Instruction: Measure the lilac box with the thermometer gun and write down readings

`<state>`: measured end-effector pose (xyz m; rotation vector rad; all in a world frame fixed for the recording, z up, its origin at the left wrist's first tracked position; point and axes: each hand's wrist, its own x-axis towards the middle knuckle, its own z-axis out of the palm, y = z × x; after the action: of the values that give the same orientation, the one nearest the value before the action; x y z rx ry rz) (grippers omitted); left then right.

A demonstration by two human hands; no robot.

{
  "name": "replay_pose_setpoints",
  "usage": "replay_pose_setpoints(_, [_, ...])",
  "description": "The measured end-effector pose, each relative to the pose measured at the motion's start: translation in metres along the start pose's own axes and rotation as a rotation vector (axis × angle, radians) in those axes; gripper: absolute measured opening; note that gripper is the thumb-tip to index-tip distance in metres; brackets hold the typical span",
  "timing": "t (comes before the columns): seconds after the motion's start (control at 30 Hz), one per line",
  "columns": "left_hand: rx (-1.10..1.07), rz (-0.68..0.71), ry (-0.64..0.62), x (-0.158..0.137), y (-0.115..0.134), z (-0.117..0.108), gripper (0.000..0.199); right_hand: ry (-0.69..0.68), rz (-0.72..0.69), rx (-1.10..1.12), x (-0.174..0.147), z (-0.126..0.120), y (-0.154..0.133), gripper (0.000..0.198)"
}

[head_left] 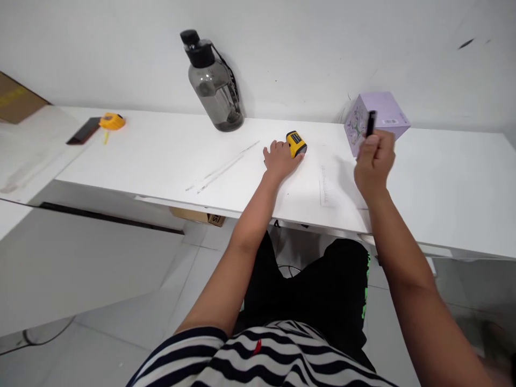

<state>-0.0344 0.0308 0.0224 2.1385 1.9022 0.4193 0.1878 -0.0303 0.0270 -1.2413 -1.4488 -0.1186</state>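
Where the yellow and black tape measure (297, 143) sits on the table (455, 188), the left hand (282, 157) touches it with fingers spread wide. The right hand (374, 161) has its fingers wrapped round a black pen (371, 122), up in the air. Keeping the tape measure flat and still should help. A purple box (387, 107) is right behind the pen, so it might get bumped. Farther left, a water bottle (217, 94) seems out of the way.

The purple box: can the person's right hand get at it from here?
Probably yes: nothing seems to stand between the right hand and the purple box, though the fingers hold a slim black object.
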Motion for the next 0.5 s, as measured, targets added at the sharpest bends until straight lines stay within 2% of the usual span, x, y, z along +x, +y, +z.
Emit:
replay_pose_setpoints(0.03, [0.003, 0.007, 0.004, 0.0, 0.0, 0.001, 0.056, 0.054, -0.009, 0.002, -0.006, -0.011, -0.004, 0.046])
replay_pose_setpoints(0.07, [0.003, 0.012, 0.017, 0.0, 0.0, 0.001, 0.059, 0.043, -0.054, -0.024, -0.012, -0.021, -0.007, 0.041])
replay_pose_setpoints(0.17, [-0.03, 0.035, 0.123, 0.0, 0.0, 0.006, 0.067, -0.159, -0.281, -0.09, -0.035, -0.041, -0.015, 0.036])
replay_pose_setpoints(0.23, [-0.072, 0.106, 0.22, -0.002, 0.002, 0.01, 0.068, -0.224, -0.299, -0.013, -0.048, -0.04, -0.017, 0.038])
replay_pose_setpoints(0.3, [-0.115, 0.252, 0.251, -0.005, 0.007, 0.014, 0.066, -0.286, -0.131, 0.166, -0.058, -0.03, -0.015, 0.059])
replay_pose_setpoints(0.37, [-0.145, 0.44, 0.202, -0.009, 0.011, 0.018, 0.064, -0.353, 0.131, 0.38, -0.063, -0.017, -0.01, 0.075])
replay_pose_setpoints(0.43, [-0.165, 0.59, 0.118, -0.013, 0.016, 0.023, 0.068, -0.292, 0.433, 0.485, -0.064, -0.008, -0.003, 0.082])
replay_pose_setpoints(0.5, [-0.184, 0.651, 0.049, -0.015, 0.018, 0.029, 0.077, -0.241, 0.64, 0.537, -0.061, -0.005, 0.002, 0.087])
